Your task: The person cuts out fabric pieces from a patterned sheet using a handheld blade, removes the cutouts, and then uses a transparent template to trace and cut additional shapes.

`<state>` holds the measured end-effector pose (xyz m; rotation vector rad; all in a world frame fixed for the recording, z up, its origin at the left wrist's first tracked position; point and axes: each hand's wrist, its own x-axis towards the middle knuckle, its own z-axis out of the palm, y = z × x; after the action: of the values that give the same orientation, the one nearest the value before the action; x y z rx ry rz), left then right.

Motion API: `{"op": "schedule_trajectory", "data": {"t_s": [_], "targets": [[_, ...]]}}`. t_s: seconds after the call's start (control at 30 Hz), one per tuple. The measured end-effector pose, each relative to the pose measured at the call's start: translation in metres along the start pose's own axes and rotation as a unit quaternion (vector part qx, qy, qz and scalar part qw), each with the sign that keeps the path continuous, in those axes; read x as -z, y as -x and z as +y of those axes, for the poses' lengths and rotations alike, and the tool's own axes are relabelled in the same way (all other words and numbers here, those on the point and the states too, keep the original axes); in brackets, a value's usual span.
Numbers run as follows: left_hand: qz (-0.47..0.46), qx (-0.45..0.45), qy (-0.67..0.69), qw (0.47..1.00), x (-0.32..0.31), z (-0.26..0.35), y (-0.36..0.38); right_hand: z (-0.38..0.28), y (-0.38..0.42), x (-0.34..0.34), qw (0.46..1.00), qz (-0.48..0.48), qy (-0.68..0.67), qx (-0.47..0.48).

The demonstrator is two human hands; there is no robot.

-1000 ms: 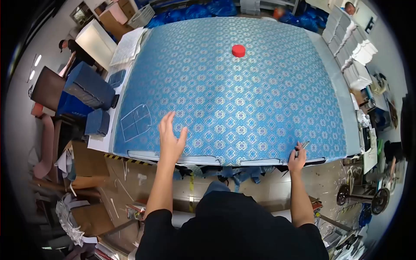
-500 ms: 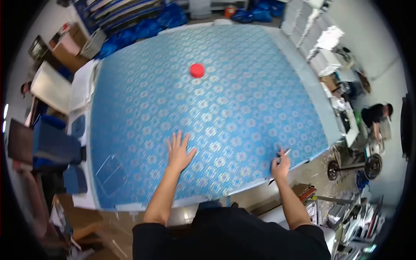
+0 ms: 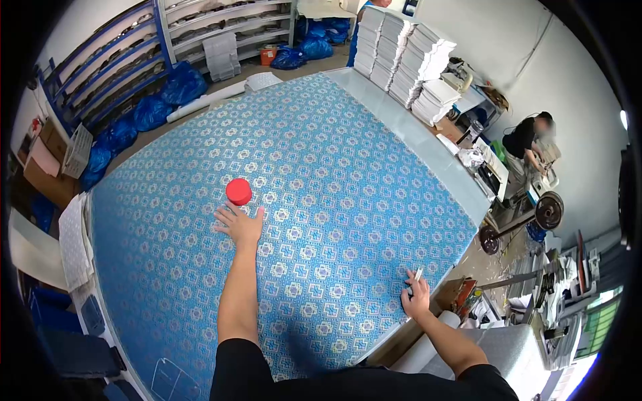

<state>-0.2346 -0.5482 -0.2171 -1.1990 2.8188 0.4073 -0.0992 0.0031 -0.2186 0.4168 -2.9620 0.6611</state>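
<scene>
A large blue sheet with a repeating cross-and-flower pattern (image 3: pixel 321 200) covers the table in front of me. My left hand (image 3: pixel 242 226) reaches forward over the sheet, fingers spread and holding nothing. Just beyond its fingertips sits a red round block (image 3: pixel 239 192), apart from the hand as far as I can see. Near the sheet's right front edge, my right hand (image 3: pixel 417 297) rests with fingers curled around a thin white stick-like thing (image 3: pixel 418 275). Its exact kind is too small to make out.
Tall stacks of white sheets (image 3: pixel 401 57) stand along the far right edge. A co-worker (image 3: pixel 528 147) bends over equipment at the right, behind a barbell-like wheeled bar (image 3: pixel 518 224). Blue bags (image 3: pixel 180 87) and shelves (image 3: pixel 227 27) line the back. A white roll (image 3: pixel 428 344) lies below my right arm.
My left hand has moved forward, up to the red block. My right hand stays near the right front edge with the white thing. The view has turned to the right.
</scene>
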Motion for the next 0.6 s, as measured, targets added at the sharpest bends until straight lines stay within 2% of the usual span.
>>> {"op": "schedule_trajectory", "data": {"t_s": [0.07,0.13,0.23,0.43,0.47,0.6], "targets": [[0.041,0.032,0.008,0.999,-0.007,0.005,-0.031,-0.002,0.0,0.0,1.0,0.006,0.01,-0.001],[0.021,0.043,0.007,0.999,-0.003,0.009,-0.051,-0.008,-0.001,0.001,1.0,0.002,0.001,-0.012],[-0.01,0.055,-0.036,0.998,0.006,0.015,-0.077,-0.01,-0.003,0.001,0.999,0.032,0.025,0.029],[0.043,0.086,-0.004,0.995,0.004,0.004,-0.163,-0.012,-0.006,0.006,1.0,0.003,0.013,0.016],[0.078,0.092,-0.013,0.993,0.002,0.003,-0.174,-0.012,-0.007,0.006,1.0,0.002,0.004,0.019],[0.127,0.092,-0.036,0.987,-0.011,-0.005,-0.202,-0.013,-0.01,0.007,0.999,0.009,0.028,0.029]]}}
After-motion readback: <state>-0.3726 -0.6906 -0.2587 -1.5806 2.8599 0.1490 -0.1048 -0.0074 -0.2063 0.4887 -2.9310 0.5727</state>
